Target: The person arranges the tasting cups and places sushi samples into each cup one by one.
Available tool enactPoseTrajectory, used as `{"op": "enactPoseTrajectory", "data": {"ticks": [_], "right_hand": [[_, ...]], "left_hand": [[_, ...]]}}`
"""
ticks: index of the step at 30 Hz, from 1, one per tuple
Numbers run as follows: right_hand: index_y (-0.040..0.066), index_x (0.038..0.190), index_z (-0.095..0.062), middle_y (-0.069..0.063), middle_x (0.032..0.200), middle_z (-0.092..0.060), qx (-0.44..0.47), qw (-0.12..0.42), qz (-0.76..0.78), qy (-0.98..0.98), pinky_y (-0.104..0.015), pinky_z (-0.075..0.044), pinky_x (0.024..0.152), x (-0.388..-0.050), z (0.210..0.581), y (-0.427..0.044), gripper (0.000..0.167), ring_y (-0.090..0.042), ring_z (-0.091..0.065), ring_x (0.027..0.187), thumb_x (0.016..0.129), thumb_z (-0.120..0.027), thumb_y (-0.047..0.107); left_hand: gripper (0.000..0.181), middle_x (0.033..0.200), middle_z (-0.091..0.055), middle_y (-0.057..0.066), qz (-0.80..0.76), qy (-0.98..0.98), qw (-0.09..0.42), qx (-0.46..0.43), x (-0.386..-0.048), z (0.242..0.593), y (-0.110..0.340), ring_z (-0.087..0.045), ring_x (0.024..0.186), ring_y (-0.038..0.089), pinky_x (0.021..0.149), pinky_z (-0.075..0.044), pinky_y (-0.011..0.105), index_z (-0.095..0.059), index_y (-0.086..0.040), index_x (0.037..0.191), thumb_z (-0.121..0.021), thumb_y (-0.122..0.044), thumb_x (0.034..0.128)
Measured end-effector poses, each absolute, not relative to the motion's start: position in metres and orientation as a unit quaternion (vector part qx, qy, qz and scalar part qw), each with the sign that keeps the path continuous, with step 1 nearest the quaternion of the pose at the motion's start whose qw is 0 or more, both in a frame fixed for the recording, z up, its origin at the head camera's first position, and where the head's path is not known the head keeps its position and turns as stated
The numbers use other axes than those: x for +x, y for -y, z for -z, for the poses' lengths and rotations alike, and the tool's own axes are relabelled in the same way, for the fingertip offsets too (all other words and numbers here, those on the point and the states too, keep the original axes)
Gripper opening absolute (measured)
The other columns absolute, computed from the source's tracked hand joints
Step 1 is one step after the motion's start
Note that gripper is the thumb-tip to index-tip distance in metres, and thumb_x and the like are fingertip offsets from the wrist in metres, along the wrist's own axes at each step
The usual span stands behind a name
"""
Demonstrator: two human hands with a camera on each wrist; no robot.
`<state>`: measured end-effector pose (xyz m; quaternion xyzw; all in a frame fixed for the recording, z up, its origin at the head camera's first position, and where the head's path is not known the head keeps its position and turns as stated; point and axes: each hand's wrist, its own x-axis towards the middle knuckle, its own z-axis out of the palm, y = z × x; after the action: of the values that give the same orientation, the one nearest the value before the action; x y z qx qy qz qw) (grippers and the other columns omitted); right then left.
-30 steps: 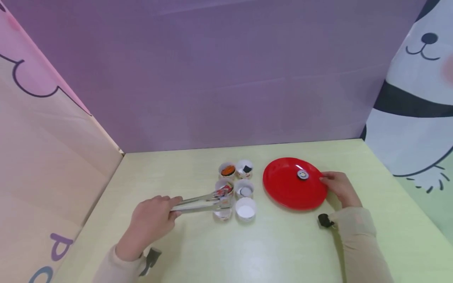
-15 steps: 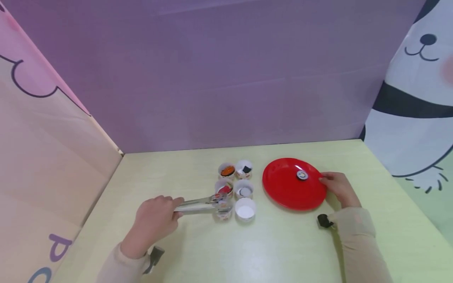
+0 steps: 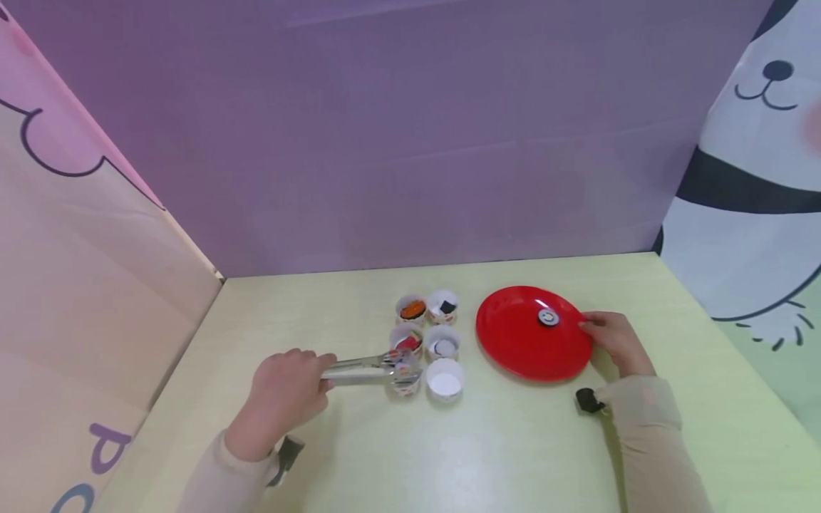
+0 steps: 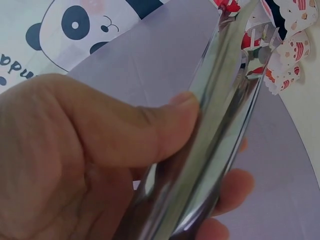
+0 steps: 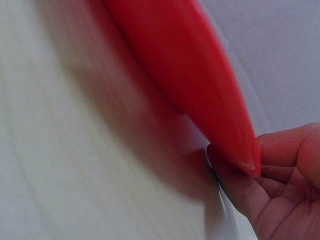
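Metal tongs [image 3: 355, 368] are gripped in my left hand [image 3: 288, 392], thumb on one arm and fingers round the other in the left wrist view. Their tips reach over the front left paper cup [image 3: 405, 390], beside the middle left cup holding a red piece [image 3: 408, 343]. Whether anything is between the tips, I cannot tell. My right hand [image 3: 616, 342] pinches the right rim of a red plate [image 3: 526, 349], thumb below the rim in the right wrist view. A small round white-and-dark piece [image 3: 548, 317] lies on the plate.
Back left, a cup holds an orange piece [image 3: 412, 310]; beside it another holds a black-and-white piece [image 3: 447, 307]. A round white piece [image 3: 443, 347] lies in the middle right cup. The front right cup [image 3: 445, 379] is white inside. A purple backdrop [image 3: 410, 178] stands behind the table.
The tongs' arms have come closer together. Their tips have drawn slightly back from the middle left cup, and the left hand has shifted a little right. The right hand stays on the plate.
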<state>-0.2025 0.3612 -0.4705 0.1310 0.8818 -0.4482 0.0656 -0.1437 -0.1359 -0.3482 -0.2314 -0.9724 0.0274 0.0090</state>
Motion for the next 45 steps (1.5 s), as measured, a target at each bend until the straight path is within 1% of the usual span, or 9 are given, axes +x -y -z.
{"op": "enactPoseTrajectory", "data": {"ticks": [6, 15, 23, 30, 35, 41, 45], "right_hand": [[-0.018, 0.13, -0.04, -0.036, 0.13, -0.043, 0.129, 0.068, 0.45, -0.881, -0.052, -0.041, 0.096, -0.202, 0.47, -0.362, 0.046, -0.047, -0.043, 0.115, 0.097, -0.042, 0.014], [-0.017, 0.129, -0.042, -0.036, 0.128, -0.045, 0.136, 0.065, 0.444, -0.883, -0.05, -0.043, 0.094, -0.204, 0.471, -0.361, 0.044, -0.045, -0.046, 0.112, 0.097, -0.044, 0.012], [-0.016, 0.133, -0.038, -0.036, 0.133, -0.04, 0.14, 0.083, 0.452, -0.877, -0.053, -0.039, 0.098, -0.202, 0.468, -0.362, 0.047, -0.047, -0.041, 0.118, 0.098, -0.043, 0.015], [-0.015, 0.133, -0.037, -0.035, 0.134, -0.04, 0.145, 0.089, 0.45, -0.877, -0.053, -0.039, 0.098, -0.202, 0.467, -0.361, 0.048, -0.046, -0.041, 0.118, 0.098, -0.042, 0.016], [-0.015, 0.134, -0.038, -0.035, 0.134, -0.04, 0.153, 0.093, 0.451, -0.875, -0.052, -0.04, 0.098, -0.203, 0.467, -0.36, 0.047, -0.046, -0.042, 0.117, 0.098, -0.043, 0.016], [-0.016, 0.132, -0.039, -0.035, 0.132, -0.042, 0.155, 0.083, 0.448, -0.877, -0.051, -0.041, 0.097, -0.203, 0.466, -0.358, 0.046, -0.045, -0.043, 0.116, 0.097, -0.043, 0.014], [-0.015, 0.133, -0.039, -0.035, 0.133, -0.041, 0.155, 0.086, 0.445, -0.878, -0.051, -0.04, 0.097, -0.202, 0.466, -0.359, 0.046, -0.045, -0.043, 0.116, 0.098, -0.043, 0.015]], "left_hand": [[0.015, 0.061, -0.047, -0.004, -0.021, 0.974, 0.002, -0.226, -0.145, 0.348, 0.135, -0.039, 0.051, 0.012, 0.044, -0.034, 0.025, -0.067, -0.013, 0.093, -0.07, -0.02, 0.08], [0.014, 0.061, -0.048, -0.004, -0.012, 0.975, -0.011, -0.22, -0.144, 0.345, 0.133, -0.04, 0.052, 0.012, 0.045, -0.035, 0.025, -0.067, -0.013, 0.093, -0.069, -0.019, 0.0806], [0.014, 0.061, -0.047, -0.004, -0.014, 0.975, -0.011, -0.221, -0.142, 0.345, 0.133, -0.04, 0.052, 0.012, 0.045, -0.034, 0.025, -0.066, -0.013, 0.093, -0.069, -0.02, 0.0811], [0.013, 0.061, -0.047, -0.003, -0.025, 0.975, -0.016, -0.219, -0.139, 0.338, 0.134, -0.04, 0.052, 0.013, 0.044, -0.034, 0.025, -0.065, -0.014, 0.093, -0.068, -0.02, 0.082], [0.015, 0.063, -0.049, -0.003, -0.021, 0.974, -0.001, -0.226, -0.137, 0.336, 0.135, -0.041, 0.053, 0.013, 0.045, -0.035, 0.026, -0.065, -0.014, 0.095, -0.069, -0.02, 0.0819], [0.023, 0.067, -0.055, 0.0, -0.01, 0.965, 0.051, -0.256, -0.14, 0.339, 0.13, -0.045, 0.055, 0.013, 0.046, -0.038, 0.027, -0.065, -0.012, 0.1, -0.071, -0.021, 0.0799], [0.032, 0.071, -0.058, 0.002, -0.006, 0.963, 0.052, -0.263, -0.144, 0.344, 0.122, -0.047, 0.058, 0.014, 0.049, -0.04, 0.027, -0.063, -0.008, 0.108, -0.071, -0.022, 0.0812]]}}
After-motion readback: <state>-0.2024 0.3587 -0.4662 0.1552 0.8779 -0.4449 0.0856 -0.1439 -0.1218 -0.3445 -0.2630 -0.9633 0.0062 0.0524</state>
